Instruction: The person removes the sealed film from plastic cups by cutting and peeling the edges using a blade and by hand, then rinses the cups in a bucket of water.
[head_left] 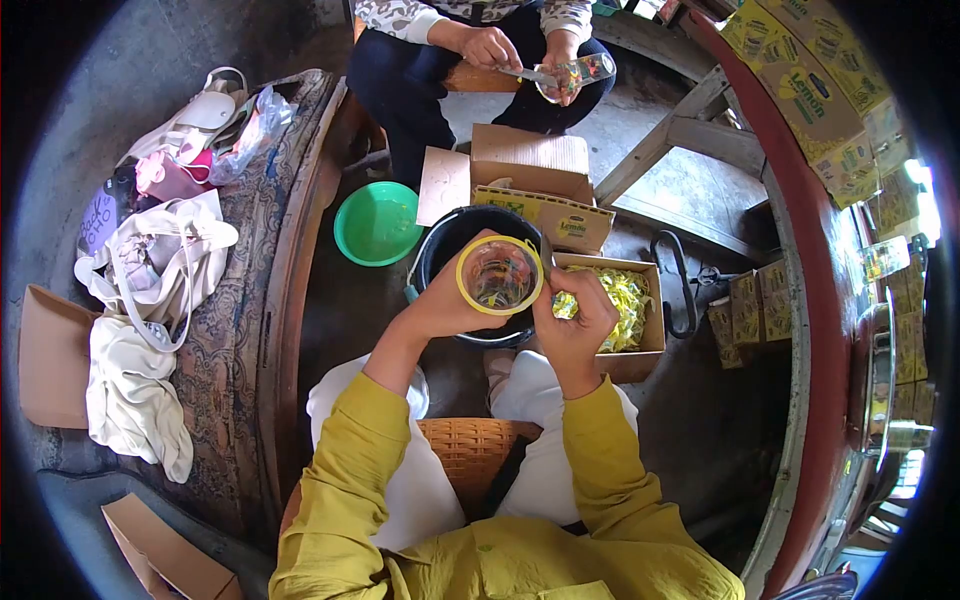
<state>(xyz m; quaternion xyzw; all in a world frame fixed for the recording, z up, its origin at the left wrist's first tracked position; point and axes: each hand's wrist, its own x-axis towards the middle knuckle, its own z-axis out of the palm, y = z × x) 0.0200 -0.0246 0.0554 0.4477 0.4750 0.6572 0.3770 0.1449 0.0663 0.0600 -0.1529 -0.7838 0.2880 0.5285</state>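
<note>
1 yellow-rimmed clear cup (498, 275) + 1 clear container (592, 68) w/ the co-worker (400, 90) opp., i.e. 2 see-through pcs. Also 1 green basin (350, 237), 1 dark bucket (446, 237), 1 open Lemon box (572, 224), 1 carton (632, 367) of heaped yellow wrappers (627, 312) (uncountable qty). Stacked yellow boxes (802, 92) on pic's R: several, exact no. unclear.

1. I can read "Lemon" on the big yellow box (815, 105) high on the right.
2. "Lemon" is also on the front of the open box (572, 228) in the middle, near the black bucket (430, 250).
3. The purple thing (99, 228) on the left says "Back", and I can't make out all the letters under it.
4. The words on the little boxes (776, 300) at the right are too small to read.
</note>
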